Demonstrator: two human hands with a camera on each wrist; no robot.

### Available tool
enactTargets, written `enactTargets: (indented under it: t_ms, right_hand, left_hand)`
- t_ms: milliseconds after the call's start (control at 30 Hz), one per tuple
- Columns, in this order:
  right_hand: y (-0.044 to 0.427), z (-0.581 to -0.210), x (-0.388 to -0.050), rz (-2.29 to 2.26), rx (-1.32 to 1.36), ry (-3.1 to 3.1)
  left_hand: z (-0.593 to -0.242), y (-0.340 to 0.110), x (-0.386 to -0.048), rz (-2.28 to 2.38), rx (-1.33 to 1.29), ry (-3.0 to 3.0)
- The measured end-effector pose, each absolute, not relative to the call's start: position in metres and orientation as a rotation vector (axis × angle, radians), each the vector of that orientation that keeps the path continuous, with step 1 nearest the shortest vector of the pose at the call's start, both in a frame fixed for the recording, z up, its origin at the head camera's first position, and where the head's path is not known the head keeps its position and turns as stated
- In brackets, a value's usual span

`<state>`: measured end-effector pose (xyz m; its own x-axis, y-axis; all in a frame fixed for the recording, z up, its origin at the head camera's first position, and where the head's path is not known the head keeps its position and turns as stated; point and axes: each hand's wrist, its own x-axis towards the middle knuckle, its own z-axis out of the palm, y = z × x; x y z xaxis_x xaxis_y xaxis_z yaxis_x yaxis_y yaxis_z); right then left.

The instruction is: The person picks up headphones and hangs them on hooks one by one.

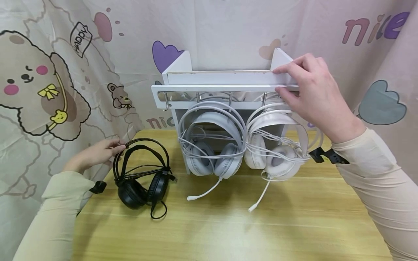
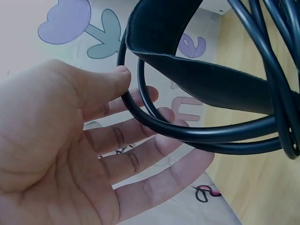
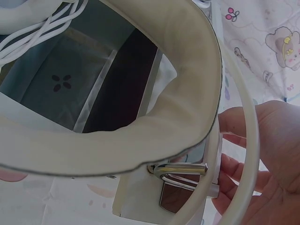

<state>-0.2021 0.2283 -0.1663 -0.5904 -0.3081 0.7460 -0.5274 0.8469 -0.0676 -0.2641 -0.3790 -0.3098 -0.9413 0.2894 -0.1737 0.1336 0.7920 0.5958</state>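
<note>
My left hand [image 1: 99, 154] pinches the headband hoops of a black headset [image 1: 158, 186] between thumb and fingers, at the table's left. In the left wrist view the thumb [image 2: 105, 84] presses on one of the black hoops [image 2: 206, 133]. A white rack [image 1: 225, 78] with a row of metal hooks [image 1: 230, 99] stands at the back. My right hand [image 1: 318, 94] grips the right end of its top rail, fingers above and thumb in front. Two white headsets hang from the hooks, a left one [image 1: 213, 117] and a right one [image 1: 277, 163], cables wound round them.
The wooden table [image 1: 222, 232] carries all of this. A printed curtain [image 1: 228, 32] hangs close behind the rack and along both sides. Both white headsets have microphone booms [image 1: 259, 197] sticking out toward the front.
</note>
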Motion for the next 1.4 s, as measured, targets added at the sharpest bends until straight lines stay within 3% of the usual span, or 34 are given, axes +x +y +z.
enactTargets:
  t_ms: [1400]
  right_hand:
    - [0.228, -0.169, -0.201, 0.363, 0.615, -2.231]
  left_hand:
    - [-0.266, -0.348, -0.238, 0.404, 0.699, 3.165]
